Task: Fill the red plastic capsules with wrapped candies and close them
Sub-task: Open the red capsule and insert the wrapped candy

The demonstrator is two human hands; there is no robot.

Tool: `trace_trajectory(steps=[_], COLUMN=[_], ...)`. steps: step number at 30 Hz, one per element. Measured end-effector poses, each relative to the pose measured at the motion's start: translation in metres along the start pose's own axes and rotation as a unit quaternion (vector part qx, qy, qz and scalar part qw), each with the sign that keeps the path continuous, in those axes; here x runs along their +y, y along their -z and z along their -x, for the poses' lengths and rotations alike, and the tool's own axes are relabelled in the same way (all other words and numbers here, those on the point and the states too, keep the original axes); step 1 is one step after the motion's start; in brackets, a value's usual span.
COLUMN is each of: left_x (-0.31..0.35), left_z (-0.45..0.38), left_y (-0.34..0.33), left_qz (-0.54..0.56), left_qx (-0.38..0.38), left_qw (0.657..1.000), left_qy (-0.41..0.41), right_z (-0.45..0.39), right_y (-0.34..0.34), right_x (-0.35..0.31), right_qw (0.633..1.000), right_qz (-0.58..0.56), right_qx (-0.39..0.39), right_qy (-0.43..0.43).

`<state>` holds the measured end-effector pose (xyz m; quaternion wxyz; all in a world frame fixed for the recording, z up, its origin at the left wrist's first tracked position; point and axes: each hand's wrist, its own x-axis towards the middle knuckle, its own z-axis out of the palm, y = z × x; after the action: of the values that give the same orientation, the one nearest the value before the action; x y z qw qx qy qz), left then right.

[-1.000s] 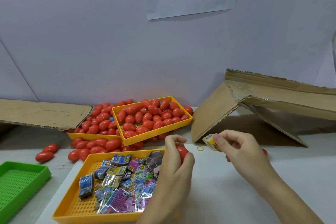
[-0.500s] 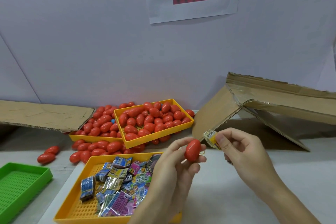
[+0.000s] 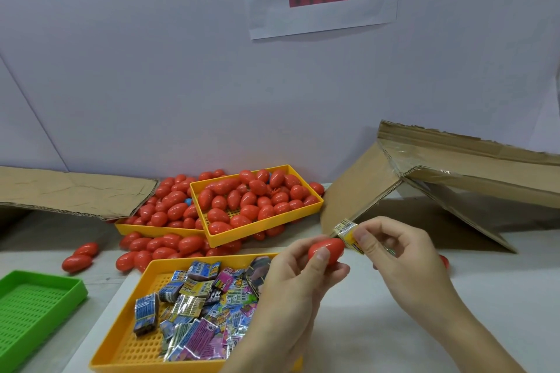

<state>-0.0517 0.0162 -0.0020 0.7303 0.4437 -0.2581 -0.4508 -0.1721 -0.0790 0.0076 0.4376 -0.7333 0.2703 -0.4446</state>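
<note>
My left hand (image 3: 298, 281) holds a red plastic capsule (image 3: 328, 250) between thumb and fingers above the table. My right hand (image 3: 394, 254) pinches a yellow wrapped candy (image 3: 345, 232), whose lower end touches the capsule's right tip. Below my left hand a yellow tray (image 3: 127, 348) holds several wrapped candies (image 3: 194, 312). Farther back, a yellow tray (image 3: 263, 224) is filled with red capsules (image 3: 254, 194), and a second one (image 3: 151, 230) sits behind it to the left.
Loose red capsules (image 3: 169, 247) lie on the table around the trays. A green tray (image 3: 33, 309) sits at the left edge. A folded cardboard box (image 3: 454, 179) stands at the right and flat cardboard (image 3: 69, 191) at the left. A red piece (image 3: 445, 260) peeks out behind my right wrist.
My left hand lifted the capsule from near the candy tray up and right. The capsule and the candy in my right hand have come together and now touch.
</note>
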Motion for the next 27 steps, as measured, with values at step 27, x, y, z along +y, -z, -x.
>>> trace_trajectory(steps=[27], left_x=[0.000], left_z=[0.000], left_y=[-0.001], left_qz=[-0.135], left_qx=[-0.042], left_qw=[0.985], left_qy=[-0.104], right_z=[0.006], right_y=[-0.015], right_x=[0.001], right_qw=[0.998], right_qz=[-0.019], right_qx=[0.035], right_qy=[-0.045])
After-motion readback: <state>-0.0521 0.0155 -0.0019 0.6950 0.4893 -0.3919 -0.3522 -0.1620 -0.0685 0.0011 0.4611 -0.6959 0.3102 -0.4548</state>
